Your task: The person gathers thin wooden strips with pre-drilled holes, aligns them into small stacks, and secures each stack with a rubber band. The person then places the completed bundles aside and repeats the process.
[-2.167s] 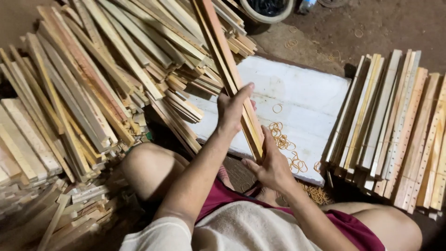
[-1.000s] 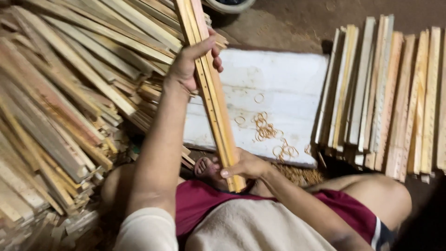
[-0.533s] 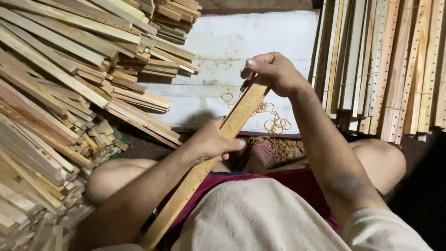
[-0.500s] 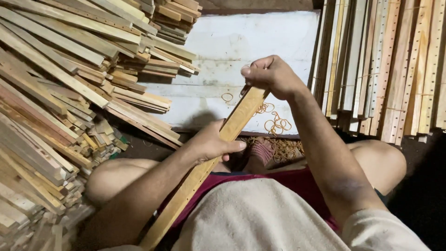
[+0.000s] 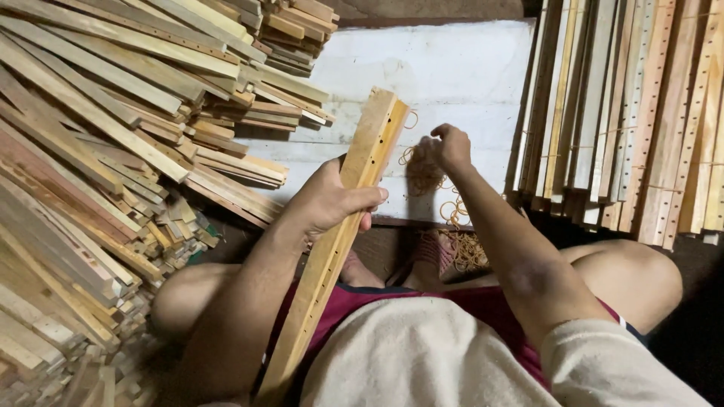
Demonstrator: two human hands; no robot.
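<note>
No packages, labels, signs or screens show anywhere in this view.

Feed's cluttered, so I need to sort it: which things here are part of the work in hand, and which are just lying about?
In hand:
left hand gripping slat bundle
right hand at rubber bands

Lying about:
loose slat pile
tied stacks
white board
</note>
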